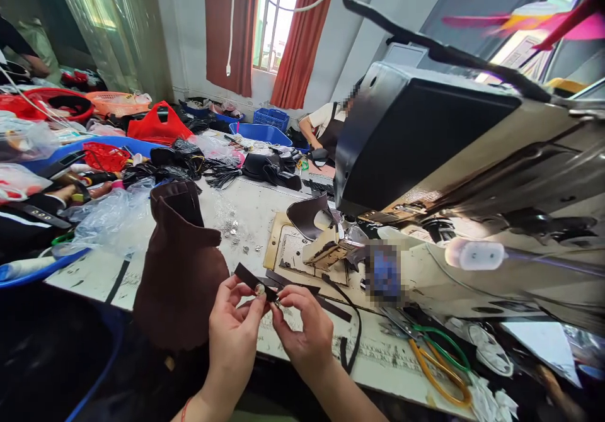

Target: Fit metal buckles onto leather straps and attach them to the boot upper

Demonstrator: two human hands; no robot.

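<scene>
Held up in front of me is a short dark strap (246,275), with a small round metal disc (259,290) on it. My left hand (234,327) pinches the strap, its thumb close to the disc. The fingers of my right hand (306,329) are closed on the strap's other end, where a small shiny metal bit shows. Left of my hands, a dark brown leather bag piece (182,290) drapes over the table edge. Several loose metal discs (234,227) lie beyond it. Dark strips (336,309) lie behind my right hand.
A sewing machine (425,138) looms at the right, its bed arm (328,252) near my right hand. Scissors with orange handles (437,378) lie at the front right. Bags, plastic and a blue tray (262,134) crowd the back and left. Another person (326,123) sits across.
</scene>
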